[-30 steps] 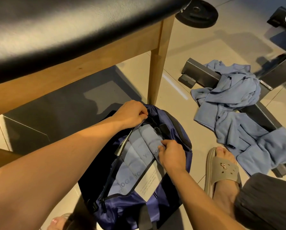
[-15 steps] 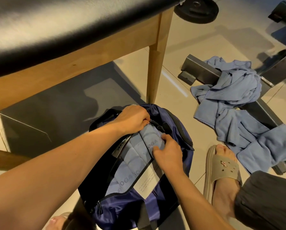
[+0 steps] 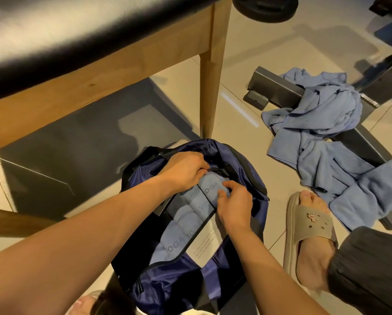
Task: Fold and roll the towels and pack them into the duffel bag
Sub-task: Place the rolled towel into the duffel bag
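A navy duffel bag (image 3: pixel 181 278) lies open on the tiled floor below me. Rolled light-blue towels (image 3: pixel 185 214) printed with "YOGA" lie packed side by side in its opening. My left hand (image 3: pixel 183 169) grips the bag's far rim near the zipper end, fingers curled. My right hand (image 3: pixel 232 205) rests at the right side of the opening, its fingers curled on the end of the nearest towel roll. A heap of loose light-blue towels (image 3: pixel 322 142) lies on the floor to the right.
A wooden table leg (image 3: pixel 209 87) stands just beyond the bag, under a black padded top (image 3: pixel 76 37). Metal frame bars (image 3: pixel 279 86) lie under the loose towels. My sandalled right foot (image 3: pixel 308 226) is beside the bag. A black weight plate (image 3: pixel 265 6) lies far back.
My right hand has slid up along the towel roll toward the far end of the opening, closer to my left hand. The left hand stays on the rim.
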`<state>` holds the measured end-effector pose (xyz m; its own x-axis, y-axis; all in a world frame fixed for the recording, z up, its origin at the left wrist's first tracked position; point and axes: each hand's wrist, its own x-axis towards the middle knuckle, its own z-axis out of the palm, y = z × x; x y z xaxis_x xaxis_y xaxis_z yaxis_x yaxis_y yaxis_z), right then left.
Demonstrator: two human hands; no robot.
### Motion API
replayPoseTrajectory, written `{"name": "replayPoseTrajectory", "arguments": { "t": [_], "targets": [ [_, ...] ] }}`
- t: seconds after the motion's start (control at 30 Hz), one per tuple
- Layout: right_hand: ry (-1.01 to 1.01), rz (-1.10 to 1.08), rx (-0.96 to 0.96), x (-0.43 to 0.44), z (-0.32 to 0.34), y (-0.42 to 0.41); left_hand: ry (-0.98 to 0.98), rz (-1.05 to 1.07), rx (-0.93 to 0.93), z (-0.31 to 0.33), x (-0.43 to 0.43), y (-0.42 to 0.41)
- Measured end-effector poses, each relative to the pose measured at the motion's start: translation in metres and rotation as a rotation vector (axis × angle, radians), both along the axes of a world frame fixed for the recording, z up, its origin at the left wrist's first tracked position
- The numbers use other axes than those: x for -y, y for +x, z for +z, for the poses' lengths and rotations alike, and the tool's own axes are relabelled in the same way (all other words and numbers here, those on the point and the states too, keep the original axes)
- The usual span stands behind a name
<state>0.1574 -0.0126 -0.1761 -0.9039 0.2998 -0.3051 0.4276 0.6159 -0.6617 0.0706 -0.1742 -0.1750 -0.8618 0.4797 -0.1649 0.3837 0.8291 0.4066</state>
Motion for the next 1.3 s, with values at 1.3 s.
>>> {"name": "replayPoseTrajectory", "arguments": {
  "t": [1.3],
  "targets": [
    [-0.278, -0.442, 0.005, -0.092, 0.002, 0.062, -0.25, 0.028, -0.11, -0.028, -0.041, 0.023]
  ]
}}
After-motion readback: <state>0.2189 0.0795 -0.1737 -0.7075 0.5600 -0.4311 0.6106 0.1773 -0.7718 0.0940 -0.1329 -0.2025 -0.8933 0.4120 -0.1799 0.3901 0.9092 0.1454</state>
